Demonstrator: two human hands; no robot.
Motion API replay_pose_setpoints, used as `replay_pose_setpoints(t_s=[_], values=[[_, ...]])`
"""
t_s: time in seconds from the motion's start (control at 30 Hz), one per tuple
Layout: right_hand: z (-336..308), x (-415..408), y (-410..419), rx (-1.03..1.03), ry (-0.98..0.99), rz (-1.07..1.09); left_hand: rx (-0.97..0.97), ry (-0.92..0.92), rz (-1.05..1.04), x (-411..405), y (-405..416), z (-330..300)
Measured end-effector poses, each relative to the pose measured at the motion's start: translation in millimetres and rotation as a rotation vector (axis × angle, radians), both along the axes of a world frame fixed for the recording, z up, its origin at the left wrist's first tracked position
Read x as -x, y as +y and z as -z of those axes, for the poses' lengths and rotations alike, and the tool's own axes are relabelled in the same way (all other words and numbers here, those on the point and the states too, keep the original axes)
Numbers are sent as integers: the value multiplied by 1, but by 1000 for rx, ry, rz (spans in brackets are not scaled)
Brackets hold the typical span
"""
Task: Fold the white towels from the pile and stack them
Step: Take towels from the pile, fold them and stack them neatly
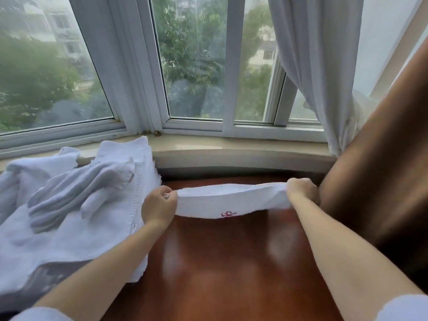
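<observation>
A white towel (229, 201) with a small red emblem near its lower edge is stretched level above the reddish-brown worktop (220, 262), the left hand (158, 205) pinching one end and the right hand (301, 189) gripping the other with curled fingers. To the left, just beside the left hand, a loose pile of white towels (69, 205) lies on the worktop and reaches up onto the window sill (243, 147). A brown curtain (382, 170) hangs at the right, near the right hand.

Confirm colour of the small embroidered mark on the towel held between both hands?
Red, on the lower edge of the white stretched towel; the embroidered mark shows in the head view.
</observation>
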State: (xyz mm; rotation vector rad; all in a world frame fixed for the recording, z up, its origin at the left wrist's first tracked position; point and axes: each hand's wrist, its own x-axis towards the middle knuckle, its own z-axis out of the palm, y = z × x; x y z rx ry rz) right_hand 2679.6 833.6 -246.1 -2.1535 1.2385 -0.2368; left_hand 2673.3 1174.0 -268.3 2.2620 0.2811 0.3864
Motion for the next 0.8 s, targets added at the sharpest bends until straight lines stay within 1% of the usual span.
replay_pose_setpoints(t_s=[0.07,0.17,0.27,0.37,0.5,0.57,0.6,0.63,0.7,0.8], values=[[15,13,1,-47,93,19,-75,171,18,8,3,17],[33,25,-2,-43,211,39,-76,396,109,10,6,34],[49,25,-1,-90,261,29,-40,500,158,3,6,44],[65,20,-4,-110,190,32,-16,513,130,-4,7,57],[84,7,0,-230,10,50,-26,481,75,-12,8,77],[94,-4,2,-223,-56,112,-43,450,3,-19,8,85],[99,-10,1,-205,-81,90,-60,432,-29,-23,7,89],[104,-17,0,-181,-63,8,-77,419,-52,-27,7,92],[114,-28,-3,-155,-14,-91,-85,413,-90,-36,6,102],[131,-42,-3,-87,-12,-141,-45,428,-158,-47,5,119]])
